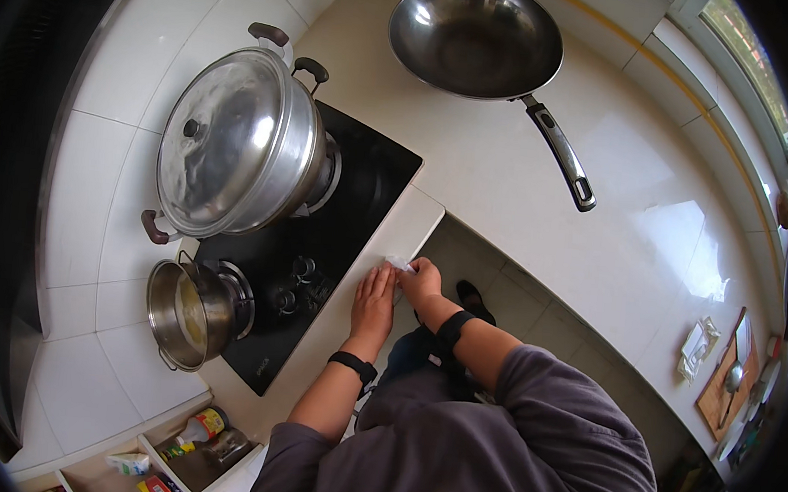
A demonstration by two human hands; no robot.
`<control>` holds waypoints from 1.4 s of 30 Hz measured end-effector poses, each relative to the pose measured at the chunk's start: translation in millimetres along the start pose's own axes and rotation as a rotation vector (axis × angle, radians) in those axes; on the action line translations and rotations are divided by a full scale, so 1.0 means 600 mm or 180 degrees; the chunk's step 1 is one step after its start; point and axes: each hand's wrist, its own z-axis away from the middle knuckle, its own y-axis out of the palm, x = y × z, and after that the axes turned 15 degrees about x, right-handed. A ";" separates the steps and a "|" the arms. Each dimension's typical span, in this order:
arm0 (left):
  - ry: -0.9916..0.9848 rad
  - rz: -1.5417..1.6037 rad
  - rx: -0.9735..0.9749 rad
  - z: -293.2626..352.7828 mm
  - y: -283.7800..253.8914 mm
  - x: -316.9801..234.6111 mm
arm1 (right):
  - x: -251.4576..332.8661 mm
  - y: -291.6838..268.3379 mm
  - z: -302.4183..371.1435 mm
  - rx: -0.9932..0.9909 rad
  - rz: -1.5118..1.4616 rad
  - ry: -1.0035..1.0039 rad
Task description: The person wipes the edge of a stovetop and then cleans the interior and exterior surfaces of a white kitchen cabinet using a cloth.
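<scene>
My right hand [422, 286] is closed in a pinch at the counter's front edge. Between its fingertips is a small crumpled white piece [399, 262], thin like tissue or plastic film; I cannot tell which. Beside it, my left hand [374, 303] lies flat on the narrow counter strip [405, 224] in front of the stove, fingers stretched out toward the white piece. Whether the left fingertips touch that piece is unclear. Both wrists wear black bands.
On the black gas stove [362, 183] stand a large lidded steamer pot [236, 141] and a small steel saucepan [187, 316]. A wok [475, 40] rests on the far counter. Right: a plastic packet [699, 349], a cutting board [720, 401] with utensils. Lower left: a drawer with seasoning containers [204, 423].
</scene>
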 end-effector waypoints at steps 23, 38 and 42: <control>0.0089 -0.0109 -0.0053 -0.022 -0.023 -0.013 | 0.056 -0.050 0.004 -0.0258 0.0261 -0.0115; -0.0007 -0.0276 0.0201 -0.020 -0.041 -0.021 | 0.038 -0.043 -0.001 -0.0201 0.0223 -0.0016; -0.0029 -0.0346 0.0195 0.005 -0.020 -0.009 | 0.028 -0.030 0.018 -0.0189 0.0512 -0.0133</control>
